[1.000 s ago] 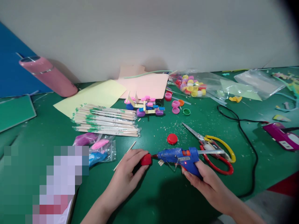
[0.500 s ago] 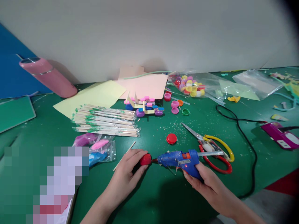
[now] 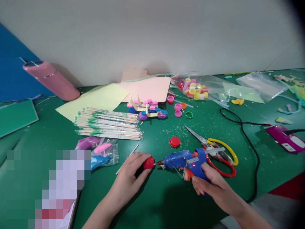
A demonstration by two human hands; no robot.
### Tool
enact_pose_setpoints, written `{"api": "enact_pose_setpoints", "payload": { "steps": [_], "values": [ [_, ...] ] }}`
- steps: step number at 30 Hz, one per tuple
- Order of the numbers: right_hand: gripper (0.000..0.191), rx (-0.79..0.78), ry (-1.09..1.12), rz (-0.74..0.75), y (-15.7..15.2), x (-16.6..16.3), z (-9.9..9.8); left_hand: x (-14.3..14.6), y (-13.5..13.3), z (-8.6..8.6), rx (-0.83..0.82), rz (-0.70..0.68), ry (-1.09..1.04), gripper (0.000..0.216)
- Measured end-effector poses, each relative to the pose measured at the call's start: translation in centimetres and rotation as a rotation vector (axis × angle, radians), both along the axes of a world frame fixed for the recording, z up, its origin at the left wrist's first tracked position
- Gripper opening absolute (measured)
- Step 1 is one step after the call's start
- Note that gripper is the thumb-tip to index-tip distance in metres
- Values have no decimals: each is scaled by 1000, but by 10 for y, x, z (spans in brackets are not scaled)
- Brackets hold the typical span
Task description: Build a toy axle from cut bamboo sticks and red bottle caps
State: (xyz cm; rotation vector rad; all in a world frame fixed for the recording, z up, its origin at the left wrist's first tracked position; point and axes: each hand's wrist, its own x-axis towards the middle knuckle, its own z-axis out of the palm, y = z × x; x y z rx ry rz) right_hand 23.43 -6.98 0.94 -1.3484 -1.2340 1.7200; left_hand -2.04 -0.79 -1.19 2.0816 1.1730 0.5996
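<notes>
My left hand (image 3: 130,173) pinches a red bottle cap (image 3: 148,163) on its edge against the green table (image 3: 166,197). My right hand (image 3: 213,184) grips the handle of a blue hot glue gun (image 3: 187,160), whose nozzle points left and almost touches the cap. A small wooden piece lies under the nozzle. A second red cap (image 3: 174,142) lies flat just beyond the gun. Red and yellow scissors (image 3: 218,152) lie right behind the gun.
A bundle of wrapped chopsticks (image 3: 107,124), a small cap-and-stick model (image 3: 149,111), loose caps and a bag of caps (image 3: 194,87) lie farther back. A pink bottle (image 3: 51,79) lies at left. The gun's black cord (image 3: 247,140) loops at right near a purple device (image 3: 284,141).
My right hand has tilted the glue gun, raising its rear end, and shifted grip lower on the handle. The left hand and red cap have stayed put.
</notes>
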Motion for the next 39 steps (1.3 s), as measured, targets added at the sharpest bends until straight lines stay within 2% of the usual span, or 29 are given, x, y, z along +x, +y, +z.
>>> {"api": "enact_pose_setpoints", "payload": {
  "steps": [5, 12, 16, 18, 22, 25, 30, 39],
  "values": [
    [17, -18, 224, -129, -1, 3, -8, 3, 0, 2, 32, 30, 5, 27],
    [17, 9, 242, -334, 4, 1, 1, 6, -2, 6, 56, 76, 70, 35],
    [17, 38, 276, -350, 4, 5, 2, 6, -4, 9, 105, 100, 127, 44],
    [17, 53, 278, -368, 2, 7, 2, 10, -5, 14, 186, 89, 144, 44],
    [18, 86, 265, -427, -1, 10, 7, 33, -6, 33, 419, 52, 286, 23],
    [19, 121, 277, -461, -2, 12, 12, 61, -6, 43, 511, -19, 492, 15],
    [13, 162, 348, -513, -4, 15, 15, 100, -4, 40, 522, -133, 759, 13],
    [14, 162, 340, -558, -2, 18, 16, 112, -3, 36, 504, -155, 758, 16]
  ]
}}
